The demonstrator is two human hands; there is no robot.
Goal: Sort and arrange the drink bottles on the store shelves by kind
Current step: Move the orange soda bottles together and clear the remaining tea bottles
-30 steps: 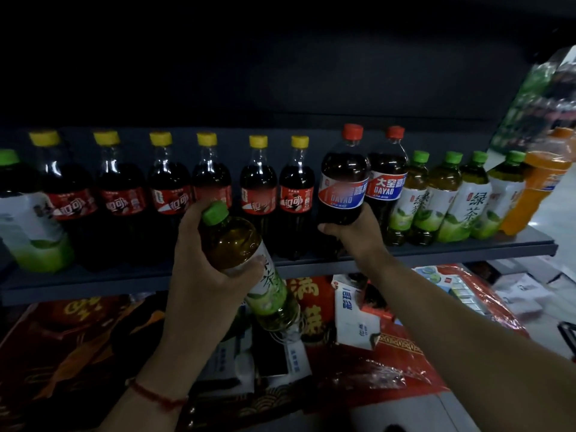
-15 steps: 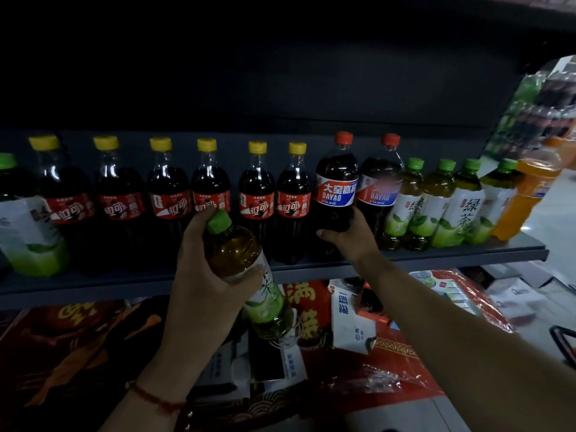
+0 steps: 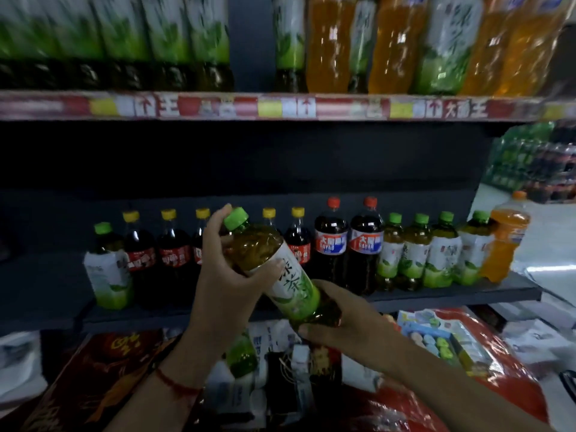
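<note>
I hold a green tea bottle with a green cap, tilted in front of the dark shelf. My left hand grips its upper half near the neck. My right hand holds its base from below. Behind it on the shelf stand yellow-capped cola bottles, two red-capped Dayao colas, several green tea bottles and an orange drink at the right end. One more green tea bottle stands at the left end.
An upper shelf with a red price strip carries green tea and orange drink bottles, blurred. Red gift boxes and cartons lie below the shelf. Shrink-wrapped bottle packs are stacked at the far right.
My right hand left the Dayao cola on the shelf and came under the base of the held green tea bottle. The bottle rose, and the view tilted up, revealing the upper shelf.
</note>
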